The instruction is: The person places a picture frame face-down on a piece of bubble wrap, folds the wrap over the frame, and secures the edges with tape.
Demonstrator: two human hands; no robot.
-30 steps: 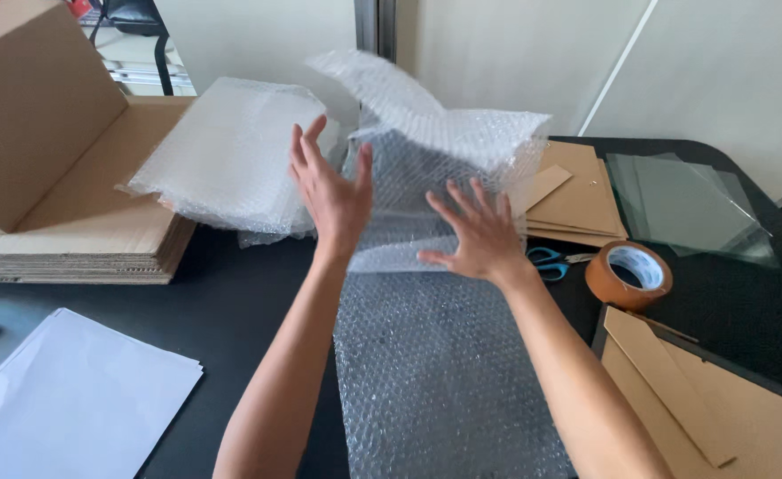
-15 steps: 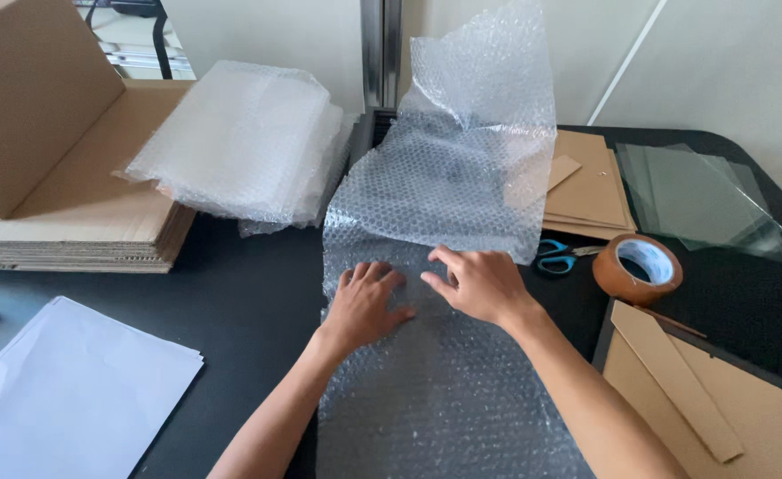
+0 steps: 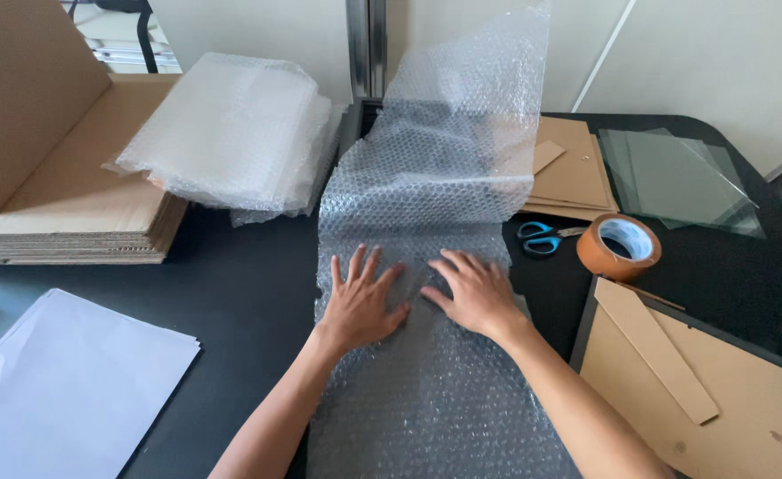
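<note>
From the head camera, a long strip of bubble wrap [image 3: 426,266] lies on the black table [image 3: 240,284], its long axis running straight away from the person, from the near edge of the view toward the wall. The near part lies flat on the table; the far end rises and stands up in a loose curl against the wall.

The left hand [image 3: 361,300] rests palm down on the wrap, fingers spread and flat, gripping nothing. The right hand [image 3: 472,291] lies just beside it, also open and pressed flat on the wrap, fingers pointing up and to the left. The two hands are close but apart.

To the left, a stack of folded bubble wrap sheets [image 3: 231,133] sits on a pile of flattened cardboard [image 3: 71,222], and white paper sheets [image 3: 62,390] lie at the near left corner. To the right of the strip lie blue-handled scissors [image 3: 542,238], a roll of brown tape [image 3: 619,247], a pane of glass [image 3: 679,182], and a picture frame back [image 3: 701,390] near the right forearm.
</note>
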